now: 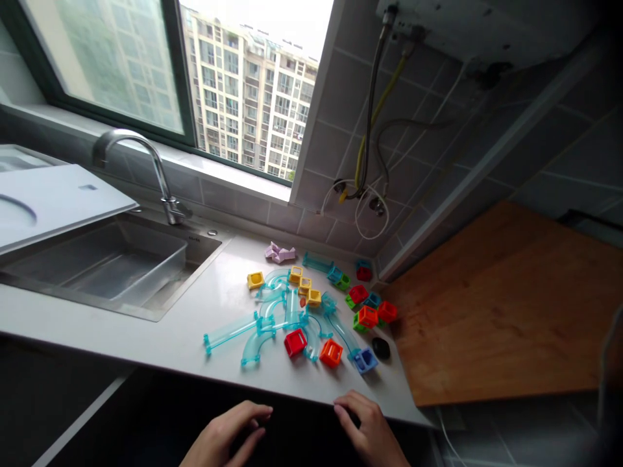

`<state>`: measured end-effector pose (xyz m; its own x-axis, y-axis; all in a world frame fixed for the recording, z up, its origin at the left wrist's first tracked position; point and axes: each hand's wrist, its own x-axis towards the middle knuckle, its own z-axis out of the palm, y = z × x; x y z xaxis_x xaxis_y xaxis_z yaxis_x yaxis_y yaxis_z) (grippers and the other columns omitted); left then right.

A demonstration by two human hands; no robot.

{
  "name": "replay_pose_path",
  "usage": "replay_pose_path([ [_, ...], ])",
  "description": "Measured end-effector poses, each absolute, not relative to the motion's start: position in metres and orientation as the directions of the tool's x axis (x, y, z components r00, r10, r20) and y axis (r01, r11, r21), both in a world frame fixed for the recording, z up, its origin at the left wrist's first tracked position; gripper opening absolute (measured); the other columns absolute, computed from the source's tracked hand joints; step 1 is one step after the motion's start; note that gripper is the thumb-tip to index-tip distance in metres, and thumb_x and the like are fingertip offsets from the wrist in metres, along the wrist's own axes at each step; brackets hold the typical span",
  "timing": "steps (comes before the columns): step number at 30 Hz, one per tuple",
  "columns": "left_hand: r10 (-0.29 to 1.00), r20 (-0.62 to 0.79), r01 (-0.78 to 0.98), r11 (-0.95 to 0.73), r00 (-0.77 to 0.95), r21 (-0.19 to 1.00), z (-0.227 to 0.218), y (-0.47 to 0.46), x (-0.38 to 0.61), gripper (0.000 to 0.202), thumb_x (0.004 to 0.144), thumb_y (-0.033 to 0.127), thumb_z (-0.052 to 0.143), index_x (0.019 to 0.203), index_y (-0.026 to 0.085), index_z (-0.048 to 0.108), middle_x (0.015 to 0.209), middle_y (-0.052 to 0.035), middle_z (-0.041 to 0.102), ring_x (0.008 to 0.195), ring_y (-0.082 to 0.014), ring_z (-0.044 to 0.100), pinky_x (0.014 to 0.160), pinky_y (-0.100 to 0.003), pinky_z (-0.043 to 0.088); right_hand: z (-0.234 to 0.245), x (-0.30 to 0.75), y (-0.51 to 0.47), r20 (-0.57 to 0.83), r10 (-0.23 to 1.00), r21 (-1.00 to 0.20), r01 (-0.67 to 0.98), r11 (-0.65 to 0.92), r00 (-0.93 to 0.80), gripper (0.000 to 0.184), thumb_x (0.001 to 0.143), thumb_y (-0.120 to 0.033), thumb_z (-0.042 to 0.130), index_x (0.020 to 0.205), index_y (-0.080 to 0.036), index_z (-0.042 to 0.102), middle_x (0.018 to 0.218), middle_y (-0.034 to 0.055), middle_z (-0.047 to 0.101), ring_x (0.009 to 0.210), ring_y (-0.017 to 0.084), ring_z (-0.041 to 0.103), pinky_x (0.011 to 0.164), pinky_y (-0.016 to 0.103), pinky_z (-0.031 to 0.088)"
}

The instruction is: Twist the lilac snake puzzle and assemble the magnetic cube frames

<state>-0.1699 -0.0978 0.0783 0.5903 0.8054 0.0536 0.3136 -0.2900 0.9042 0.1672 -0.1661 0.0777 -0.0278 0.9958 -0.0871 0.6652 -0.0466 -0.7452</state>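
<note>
1. The left hand (228, 431) hangs just below the front edge of the counter (185, 344). Its fingers are loosely curled and hold nothing. The right hand (367, 428) is also empty, with its fingertips on that pale, smooth stone edge.
2. Just ahead of the right hand lie a blue square plastic connector (365, 360), a glossy black oval piece (380, 347) and an orange hollow plastic cube (331, 352).
3. Beyond them, translucent teal plastic track pieces (257, 331), straight and curved, lie loose. Nothing is grasped yet. Taking one would likely need a forward reach and a fingertip pinch, since the plastic looks slick.
4. Far to the left is a brushed steel sink (97, 266).

Pale countertop (195, 344) before me, everything lying right of the sink (97, 266) — clear blue track pieces (228, 332), yellow cubes (304, 284), red cube (294, 342), orange cube (331, 353), black ball (380, 347), lilac pieces (280, 253).
</note>
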Motion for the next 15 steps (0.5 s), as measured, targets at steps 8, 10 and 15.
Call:
replay_pose_path([
  [8,0.805,0.122,0.36,-0.388,0.581,0.848,0.101,-0.072,-0.177,0.024,0.102,0.033,0.056,0.121,0.03,0.071,0.115,-0.0026,0.078,0.102,-0.0192,0.076,0.092,-0.022,0.06,0.014,0.192,-0.148,0.143,0.979,-0.671,0.741,-0.015,0.149,0.036,0.098,-0.046,0.057,0.076,-0.023,0.073,0.065,0.0037,0.066,0.061,0.022,0.062,0.062,0.033,0.043],
  [10,0.799,0.14,0.376,-0.42,0.585,0.826,0.104,-0.062,-0.178,0.025,0.102,0.033,0.056,0.122,0.029,0.071,0.114,-0.0022,0.078,0.102,-0.0189,0.076,0.092,-0.022,0.06,0.004,0.19,-0.146,0.181,0.962,-0.647,0.761,-0.04,0.205,0.036,0.098,-0.046,0.058,0.074,-0.022,0.07,0.061,0.0024,0.061,0.057,0.02,0.058,0.061,0.032,0.04],
  [15,0.804,0.212,0.492,-0.523,0.555,0.696,0.088,-0.03,-0.185,0.026,0.104,0.034,0.053,0.12,0.028,0.072,0.116,-0.0037,0.077,0.102,-0.0191,0.075,0.091,-0.024,0.059,-0.006,0.19,-0.148,0.237,0.946,-0.61,0.792,-0.033,0.222,0.035,0.097,-0.041,0.06,0.069,-0.021,0.066,0.058,0.0004,0.056,0.054,0.018,0.053,0.059,0.03,0.035],
])
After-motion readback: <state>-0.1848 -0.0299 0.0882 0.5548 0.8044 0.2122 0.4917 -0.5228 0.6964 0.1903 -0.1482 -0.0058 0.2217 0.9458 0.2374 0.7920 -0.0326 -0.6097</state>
